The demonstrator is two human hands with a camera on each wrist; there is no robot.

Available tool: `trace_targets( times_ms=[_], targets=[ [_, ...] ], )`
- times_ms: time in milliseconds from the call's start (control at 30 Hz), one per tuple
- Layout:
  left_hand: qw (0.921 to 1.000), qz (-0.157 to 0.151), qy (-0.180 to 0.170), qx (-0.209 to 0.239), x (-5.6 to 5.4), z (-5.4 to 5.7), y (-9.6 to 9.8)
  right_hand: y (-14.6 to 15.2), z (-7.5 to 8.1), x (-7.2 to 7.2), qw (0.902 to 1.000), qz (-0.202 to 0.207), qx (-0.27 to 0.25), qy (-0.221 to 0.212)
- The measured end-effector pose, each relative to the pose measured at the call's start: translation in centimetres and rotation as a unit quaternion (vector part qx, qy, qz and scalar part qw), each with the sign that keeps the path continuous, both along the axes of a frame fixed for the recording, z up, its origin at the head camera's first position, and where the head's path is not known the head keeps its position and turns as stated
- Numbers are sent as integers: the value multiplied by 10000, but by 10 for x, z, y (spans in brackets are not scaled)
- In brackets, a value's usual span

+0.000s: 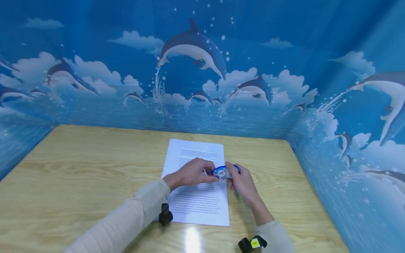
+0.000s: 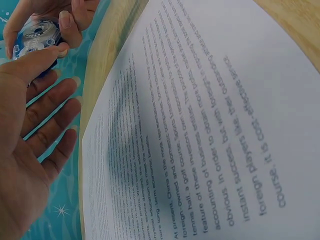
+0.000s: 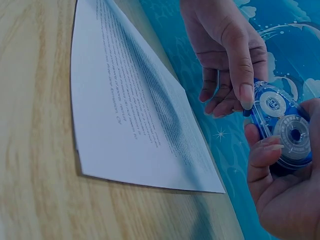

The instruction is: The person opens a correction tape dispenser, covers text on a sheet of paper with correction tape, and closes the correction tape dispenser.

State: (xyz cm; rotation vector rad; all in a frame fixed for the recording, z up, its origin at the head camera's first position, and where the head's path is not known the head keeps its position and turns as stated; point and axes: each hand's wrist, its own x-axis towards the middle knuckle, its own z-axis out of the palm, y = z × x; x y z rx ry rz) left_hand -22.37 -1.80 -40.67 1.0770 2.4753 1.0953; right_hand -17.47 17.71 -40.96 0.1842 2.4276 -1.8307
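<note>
A blue and clear correction tape dispenser [image 1: 220, 172] is held above the printed paper [image 1: 202, 217], near its right edge. My right hand [image 1: 244, 183] grips the dispenser's rear body between thumb and fingers. My left hand [image 1: 195, 172] pinches its narrow front end with thumb and forefinger; the other left fingers hang loosely below, as the left wrist view shows. Round reels [image 3: 295, 132] show through the clear casing in the right wrist view. Part of the tip is hidden behind the left thumb [image 3: 240, 75].
The paper lies on a wood-grain table [image 1: 95, 168], printed side up, with the hands' shadow across it. A blue dolphin-print curtain [image 1: 133, 116] borders the table at the back and sides. Wrist cameras [image 1: 165, 215] are strapped over both sleeves.
</note>
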Motion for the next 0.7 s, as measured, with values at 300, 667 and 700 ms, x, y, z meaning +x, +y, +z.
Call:
trace_targets(
  times_ms=[300, 667, 700],
  targets=[
    [9982, 401, -98, -439, -6, 3, -22, 1, 1, 0, 9998, -65, -154, -122],
    [9742, 837, 1277, -1661, -11, -15, -99, 5, -8, -3, 9997, -123, -151, -163],
    [9717, 833, 1300, -1789, -9, -18, -105, 5, -9, -4, 9997, -143, -128, -181]
  ],
)
